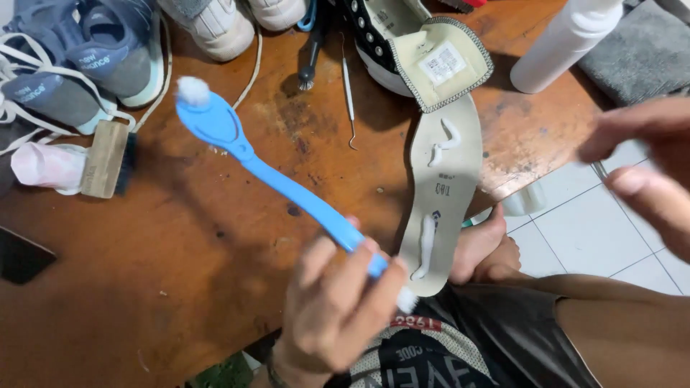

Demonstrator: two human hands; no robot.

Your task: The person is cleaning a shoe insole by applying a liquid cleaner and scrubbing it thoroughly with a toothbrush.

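1. A blue brush [277,179] is gripped at its handle end by the left hand [334,305], just left of the insole [445,194].
2. The right hand [647,169] is held open and empty, right of the insole.

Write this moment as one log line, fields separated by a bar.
left hand: holds blue brush | right hand: empty, raised, blurred | insole: on wooden table, white streaks on it
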